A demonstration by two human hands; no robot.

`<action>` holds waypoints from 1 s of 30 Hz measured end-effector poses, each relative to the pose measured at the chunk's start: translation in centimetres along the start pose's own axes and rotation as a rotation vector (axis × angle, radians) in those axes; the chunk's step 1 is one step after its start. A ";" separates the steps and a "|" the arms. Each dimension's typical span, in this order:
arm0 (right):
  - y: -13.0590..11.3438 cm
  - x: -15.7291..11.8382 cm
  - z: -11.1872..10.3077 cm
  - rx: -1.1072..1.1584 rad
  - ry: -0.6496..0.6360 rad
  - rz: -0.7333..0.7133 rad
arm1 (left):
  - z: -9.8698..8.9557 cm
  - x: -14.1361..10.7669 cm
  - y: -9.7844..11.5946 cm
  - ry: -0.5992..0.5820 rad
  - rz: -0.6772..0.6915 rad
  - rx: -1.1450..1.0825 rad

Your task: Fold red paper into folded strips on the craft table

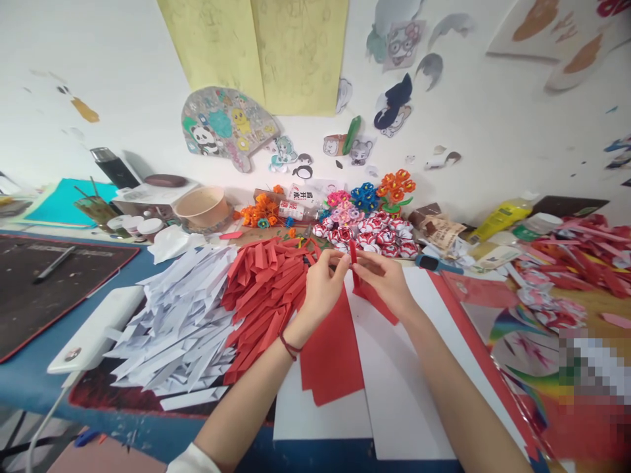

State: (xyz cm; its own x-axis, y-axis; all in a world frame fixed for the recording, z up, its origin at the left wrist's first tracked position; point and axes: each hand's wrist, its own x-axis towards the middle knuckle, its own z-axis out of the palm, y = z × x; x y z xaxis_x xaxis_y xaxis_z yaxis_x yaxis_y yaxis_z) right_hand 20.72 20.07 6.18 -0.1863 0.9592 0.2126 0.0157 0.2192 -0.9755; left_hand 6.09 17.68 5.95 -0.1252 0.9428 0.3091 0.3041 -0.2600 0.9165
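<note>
Both my hands pinch a narrow folded red paper strip, which stands upright between the fingertips. My left hand is closed on it from the left, and my right hand from the right. Below the hands, a flat red paper sheet lies over white paper. A smaller red piece shows beneath my right hand. To the left of my left hand spreads a heap of folded red strips, touching a larger heap of folded white strips.
Red-and-white paper flowers sit behind my hands, beside orange flowers. A white power bank with a cable lies left. Further off stand a round tub and a yellow bottle. More red strips pile up at right.
</note>
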 end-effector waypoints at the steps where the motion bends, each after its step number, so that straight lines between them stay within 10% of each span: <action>1: 0.0 -0.1 0.2 -0.015 -0.015 0.012 | 0.0 0.1 -0.1 0.013 0.000 0.002; 14: 0.8 -0.1 1.2 -0.122 -0.017 0.016 | 0.0 0.8 -1.4 0.086 -0.070 0.353; 30: 3.3 -2.0 1.4 -0.825 -0.160 0.034 | -1.0 -2.1 -2.1 -0.288 0.113 1.106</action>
State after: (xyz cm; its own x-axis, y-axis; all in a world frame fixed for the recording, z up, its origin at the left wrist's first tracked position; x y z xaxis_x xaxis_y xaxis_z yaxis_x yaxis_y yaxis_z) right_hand 19.79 18.66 2.47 -0.3088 0.9444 0.1129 0.7254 0.3106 -0.6143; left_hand 4.81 15.98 3.65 0.1323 0.9756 0.1752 0.9809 -0.1543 0.1187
